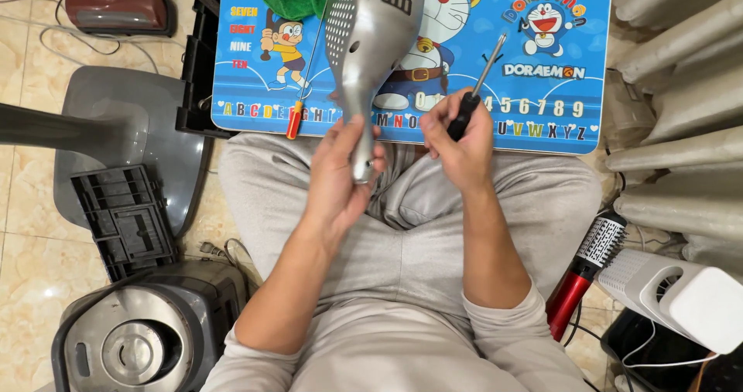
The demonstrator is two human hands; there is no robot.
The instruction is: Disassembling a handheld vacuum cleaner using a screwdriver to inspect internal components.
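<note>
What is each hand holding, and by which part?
The left hand grips the silver appliance casing by its narrow handle end. The right hand holds a screwdriver by its black handle.

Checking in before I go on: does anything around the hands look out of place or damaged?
Nothing looks damaged. The left hand holds a silver perforated casing by its narrow end, and the right hand holds a black-handled screwdriver. A loose dark plastic panel lies on the floor at left.
</note>
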